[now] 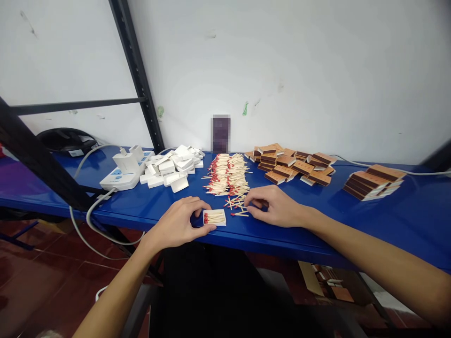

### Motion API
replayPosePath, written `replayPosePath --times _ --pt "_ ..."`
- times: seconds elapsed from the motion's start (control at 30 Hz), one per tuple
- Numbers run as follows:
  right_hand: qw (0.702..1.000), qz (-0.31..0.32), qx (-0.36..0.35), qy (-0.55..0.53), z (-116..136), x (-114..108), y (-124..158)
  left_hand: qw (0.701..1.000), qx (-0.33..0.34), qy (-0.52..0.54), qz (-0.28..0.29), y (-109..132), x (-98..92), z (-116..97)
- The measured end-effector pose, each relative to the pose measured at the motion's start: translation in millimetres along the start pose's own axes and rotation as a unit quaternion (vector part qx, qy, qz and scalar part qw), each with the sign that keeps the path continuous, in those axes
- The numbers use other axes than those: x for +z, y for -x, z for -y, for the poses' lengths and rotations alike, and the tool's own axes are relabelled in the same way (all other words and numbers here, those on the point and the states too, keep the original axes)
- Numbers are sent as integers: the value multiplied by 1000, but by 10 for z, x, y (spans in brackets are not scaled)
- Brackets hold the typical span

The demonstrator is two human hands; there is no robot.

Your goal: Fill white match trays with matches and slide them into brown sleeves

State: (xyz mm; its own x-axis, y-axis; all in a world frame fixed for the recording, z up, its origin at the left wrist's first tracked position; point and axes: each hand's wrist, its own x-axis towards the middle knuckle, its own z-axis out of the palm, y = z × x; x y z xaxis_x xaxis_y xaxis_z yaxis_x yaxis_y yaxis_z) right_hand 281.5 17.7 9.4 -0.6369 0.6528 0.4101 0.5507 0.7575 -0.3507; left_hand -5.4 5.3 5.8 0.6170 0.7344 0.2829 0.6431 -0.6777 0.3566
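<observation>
My left hand (183, 218) grips a small white matchbox tray (214, 223) at the shelf's front edge, thumb on the near side and index finger at the far corner. Red-headed matchsticks lie side by side in the tray. To its right, my right hand (271, 205) has thumb and index finger pinched at the ends of loose matchsticks (235, 203); how many it holds is hidden. Beyond both hands lies a large stack of matchsticks (229, 174) in two rows.
A pile of white matchbox trays (172, 165) lies at the left, beside a white power strip (121, 178) with cables. Brown matchbox sleeves (296, 165) are heaped at the right, with a neat stack of matchboxes (373, 182) farther right. A black metal post (137, 70) rises at the left.
</observation>
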Motion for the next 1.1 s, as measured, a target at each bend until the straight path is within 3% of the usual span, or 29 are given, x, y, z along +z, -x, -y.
replayPosePath --times 0.23,0.67,0.83,1.1 --pt "998 51 -9 35 29 25 -19 1000 1 4 -5 -4 0 -5" --pt "994 46 15 97 3 38 -29 1000 -1 1 0 1 0 -8" --pt "995 26 16 92 -21 32 -22 1000 1 -1 -4 1 4 -2" --pt "996 50 0 69 -28 4 -20 1000 -2 3 -2 2 2 -6"
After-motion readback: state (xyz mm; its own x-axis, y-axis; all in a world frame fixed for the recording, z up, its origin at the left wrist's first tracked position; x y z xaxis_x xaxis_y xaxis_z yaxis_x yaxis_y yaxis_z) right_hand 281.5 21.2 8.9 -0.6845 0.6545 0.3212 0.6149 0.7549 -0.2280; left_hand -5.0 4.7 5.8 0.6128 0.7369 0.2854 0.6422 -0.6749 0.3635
